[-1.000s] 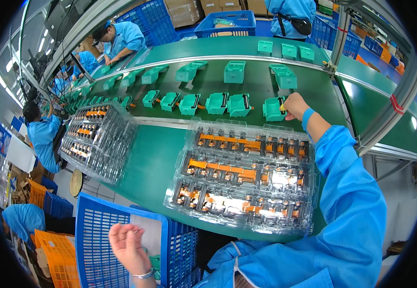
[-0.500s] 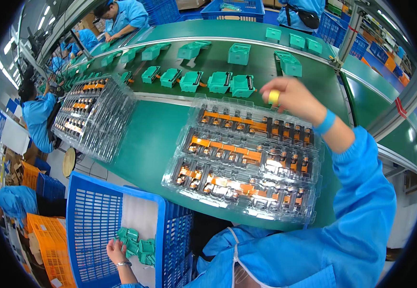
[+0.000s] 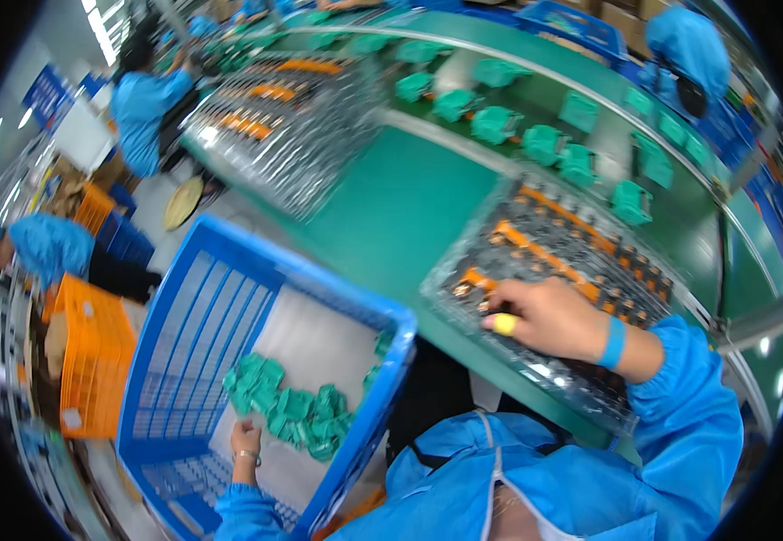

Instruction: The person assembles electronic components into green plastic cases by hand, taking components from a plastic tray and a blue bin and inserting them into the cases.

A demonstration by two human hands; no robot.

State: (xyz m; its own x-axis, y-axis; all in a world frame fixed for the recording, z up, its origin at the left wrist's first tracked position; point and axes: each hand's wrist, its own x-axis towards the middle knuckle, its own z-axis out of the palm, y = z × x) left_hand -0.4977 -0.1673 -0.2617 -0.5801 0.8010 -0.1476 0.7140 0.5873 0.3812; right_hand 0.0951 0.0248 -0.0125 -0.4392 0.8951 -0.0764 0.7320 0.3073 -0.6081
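Observation:
My left hand (image 3: 245,439) is inside the blue crate (image 3: 211,311), at the lower-left edge of a heap of green plastic housings (image 3: 292,415). Its fingers are small and blurred, so I cannot see their grip. My right hand (image 3: 554,317), with a yellow finger cover and a blue wristband, is over the clear plastic tray (image 3: 453,287) on the green bench. Its thumb and forefinger are closed together by an orange strip in the tray's near-left part. What sits between them is hidden. Black parts with orange strips (image 3: 549,251) fill the tray in rows.
Another stack of clear trays (image 3: 319,158) stands further left on the bench. Green housings (image 3: 540,144) line the conveyor (image 3: 680,230) behind. Orange crates (image 3: 94,352) stand on the floor at left. Co-workers in blue (image 3: 143,117) are at left and far right.
My right hand has come back from the conveyor's row of housings to the tray's near-left part. The view has turned left and down, blurring the picture; another housing stands at the row's right end.

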